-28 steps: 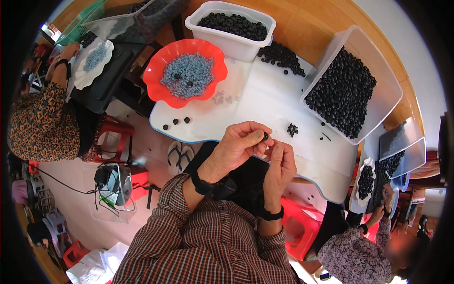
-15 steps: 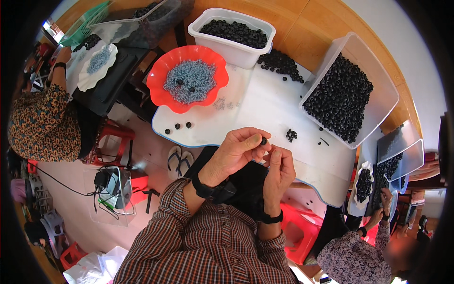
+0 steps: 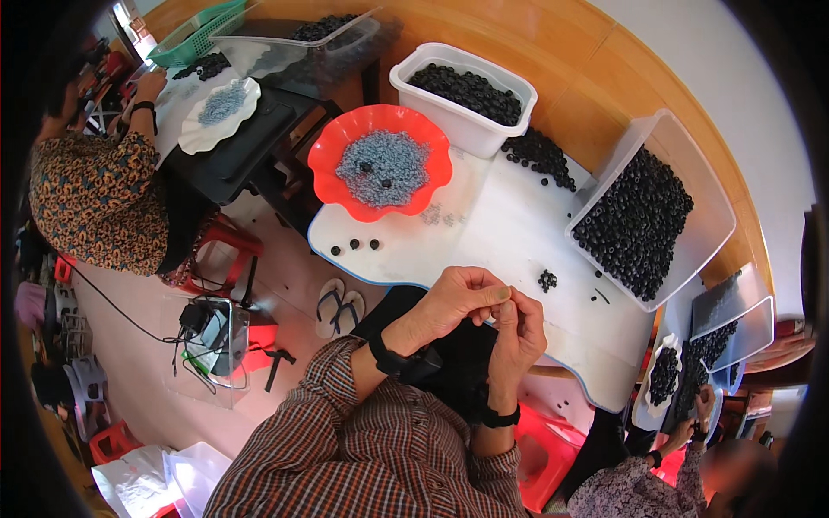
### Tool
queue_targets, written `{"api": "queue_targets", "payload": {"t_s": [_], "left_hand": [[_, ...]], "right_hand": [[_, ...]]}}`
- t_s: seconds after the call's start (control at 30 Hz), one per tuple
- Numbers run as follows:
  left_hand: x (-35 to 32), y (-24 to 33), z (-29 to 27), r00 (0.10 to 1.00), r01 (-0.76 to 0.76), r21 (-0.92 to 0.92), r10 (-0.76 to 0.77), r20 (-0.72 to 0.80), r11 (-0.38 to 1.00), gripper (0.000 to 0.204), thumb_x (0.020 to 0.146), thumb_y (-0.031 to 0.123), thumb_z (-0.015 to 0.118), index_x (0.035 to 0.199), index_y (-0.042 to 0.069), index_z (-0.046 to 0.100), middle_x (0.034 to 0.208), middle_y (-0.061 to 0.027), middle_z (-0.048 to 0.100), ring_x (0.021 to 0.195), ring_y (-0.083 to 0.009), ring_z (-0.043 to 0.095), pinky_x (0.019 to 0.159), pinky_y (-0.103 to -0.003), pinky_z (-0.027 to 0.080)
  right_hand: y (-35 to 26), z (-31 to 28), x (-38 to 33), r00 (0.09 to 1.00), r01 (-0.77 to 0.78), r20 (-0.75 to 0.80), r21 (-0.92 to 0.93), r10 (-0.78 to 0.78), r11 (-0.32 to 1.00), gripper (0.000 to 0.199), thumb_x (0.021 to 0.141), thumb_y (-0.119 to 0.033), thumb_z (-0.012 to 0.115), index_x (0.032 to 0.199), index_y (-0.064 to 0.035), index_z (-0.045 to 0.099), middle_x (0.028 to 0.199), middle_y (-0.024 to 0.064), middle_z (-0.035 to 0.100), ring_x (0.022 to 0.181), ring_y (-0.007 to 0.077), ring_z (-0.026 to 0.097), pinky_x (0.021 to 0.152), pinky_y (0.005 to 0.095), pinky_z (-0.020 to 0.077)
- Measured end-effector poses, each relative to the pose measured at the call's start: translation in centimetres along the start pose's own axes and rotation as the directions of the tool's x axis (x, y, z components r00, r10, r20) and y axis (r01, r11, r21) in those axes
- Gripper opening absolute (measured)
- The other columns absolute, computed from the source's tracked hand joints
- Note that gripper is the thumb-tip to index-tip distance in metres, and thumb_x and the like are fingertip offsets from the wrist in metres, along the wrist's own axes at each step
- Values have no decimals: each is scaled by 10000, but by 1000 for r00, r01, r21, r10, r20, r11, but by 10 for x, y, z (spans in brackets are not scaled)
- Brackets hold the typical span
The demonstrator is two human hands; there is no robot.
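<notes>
The bead we saw before is now hidden: our left hand (image 3: 458, 300) and right hand (image 3: 518, 339) meet at fingertips, so whether they clamp it, we cannot tell.

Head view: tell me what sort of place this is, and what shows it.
Probably a small workshop for handwork: a red bowl of tiny grey-blue pieces stands on the white table, a clear bin holds small black ring-like parts, and other people work nearby.

Curled fingers of the left hand (image 3: 462, 302) and right hand (image 3: 520, 337) hide whatever lies between their tips. At near right, a co-worker's head (image 3: 734, 466) is blurred; the lower edge cuts off their body.
</notes>
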State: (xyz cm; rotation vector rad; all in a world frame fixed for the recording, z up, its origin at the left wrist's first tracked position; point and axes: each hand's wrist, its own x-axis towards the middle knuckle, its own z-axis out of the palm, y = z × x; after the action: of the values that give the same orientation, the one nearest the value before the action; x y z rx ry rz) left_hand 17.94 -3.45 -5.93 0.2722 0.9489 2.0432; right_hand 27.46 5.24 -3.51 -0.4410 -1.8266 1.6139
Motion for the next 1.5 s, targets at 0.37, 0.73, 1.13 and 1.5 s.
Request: {"api": "queue_targets", "payload": {"t_s": [0.37, 0.73, 1.13, 1.5], "left_hand": [[-6, 5, -5, 1000, -15, 60, 15, -11, 998, 191, 897, 163, 700, 942, -20, 675, 739, -33, 633, 609, -70, 561, 502, -192, 455], [-6, 61, -16, 920, -187, 213, 247, -305, 959, 199, 913, 197, 677, 1010, 24, 684, 831, -12, 660, 644, -52, 570, 593, -197, 469], [21, 103, -26, 918, -280, 115, 301, -260, 953, 243, 929, 124, 643, 1101, -47, 641, 902, -73, 654, 776, -120, 621, 718, -241, 527], [92, 154, -16, 873, -335, 288, 411, -264, 897, 214, 927, 130, 644, 1029, -58, 647, 868, -78, 658, 765, -136, 635, 725, -250, 549]], "right_hand": [[10, 1, -1, 1000, 13, 22, -20, -13, 1000, 42, 948, -44, 591, 962, -7, 603, 883, 3, 566, 727, 51, 514, 643, 195, 441], [13, -8, -3, 995, -95, -36, -31, 94, 995, 66, 923, -8, 607, 985, 14, 621, 879, 20, 552, 683, 74, 526, 611, 200, 442], [12, -11, -5, 994, -106, -26, -33, 105, 994, 69, 914, 18, 602, 978, 24, 625, 882, 28, 554, 684, 76, 527, 616, 201, 442], [15, -16, -5, 995, -92, -36, -30, 91, 995, 70, 911, 11, 613, 978, 23, 628, 863, 23, 559, 688, 74, 528, 626, 200, 444]]}}
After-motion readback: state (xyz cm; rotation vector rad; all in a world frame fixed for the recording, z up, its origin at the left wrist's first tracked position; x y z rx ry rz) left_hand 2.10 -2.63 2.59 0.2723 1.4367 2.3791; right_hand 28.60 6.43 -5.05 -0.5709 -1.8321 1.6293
